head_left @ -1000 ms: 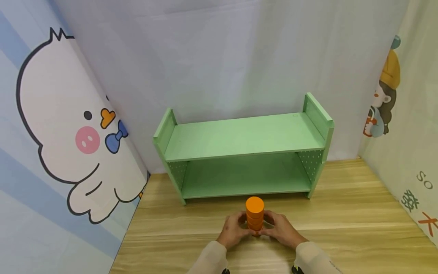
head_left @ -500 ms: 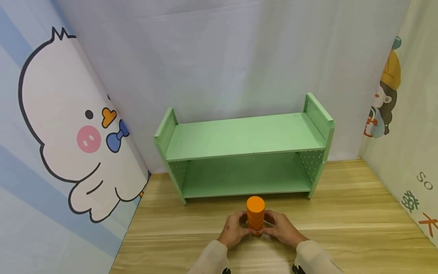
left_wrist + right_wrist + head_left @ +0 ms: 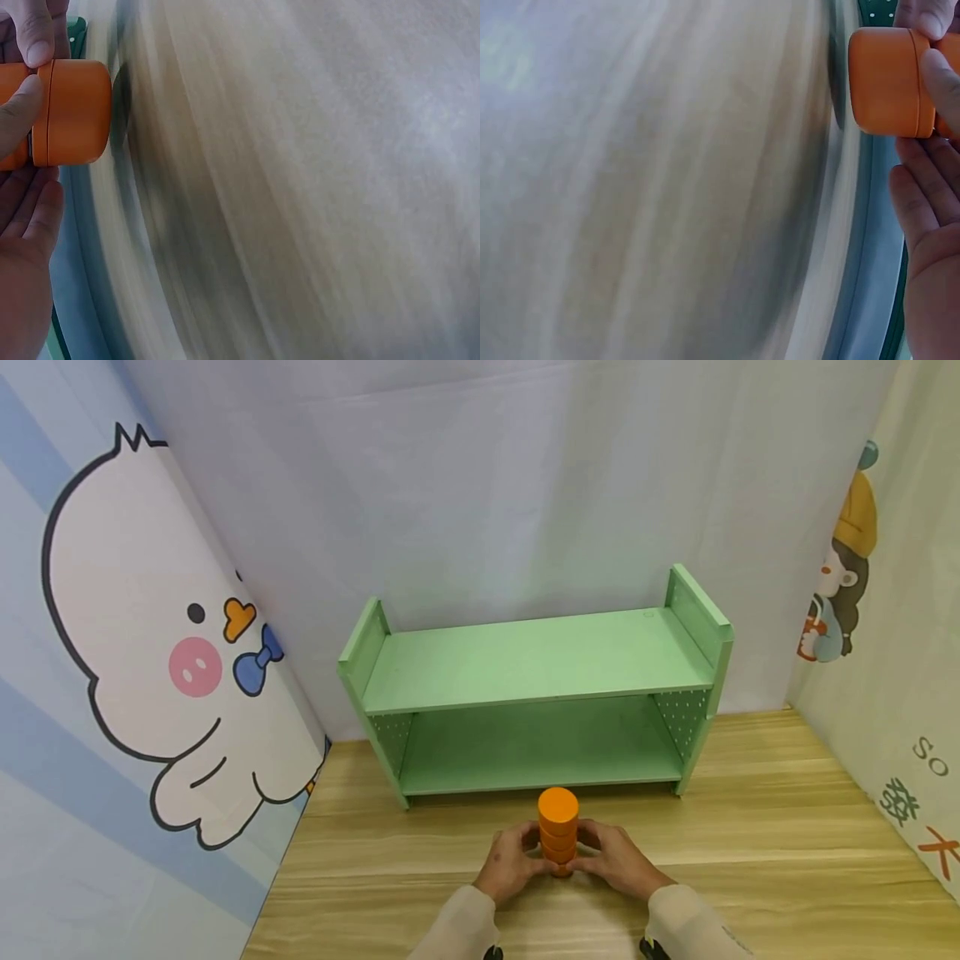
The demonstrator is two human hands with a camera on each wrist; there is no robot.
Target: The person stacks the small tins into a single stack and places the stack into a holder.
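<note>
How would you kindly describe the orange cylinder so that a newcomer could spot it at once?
Find the two-tier green shelf on the wooden table. Just in front, the left hand and right hand hold an upright orange cylinder. Its round, ringed sides set it apart from the flat-boarded shelf.

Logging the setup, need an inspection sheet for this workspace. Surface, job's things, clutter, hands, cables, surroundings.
Surface: wood-grain tabletop
Job's things: orange segmented cylinder, upright; tabletop contact unclear
Clutter: nothing seen
Hands: left hand and right hand grip the cylinder from opposite sides
Cables: nothing seen
Surroundings: green two-tier shelf on the tabletop beyond the cylinder; pale plain backdrop; bird-printed drape left; figure-printed drape right
</note>
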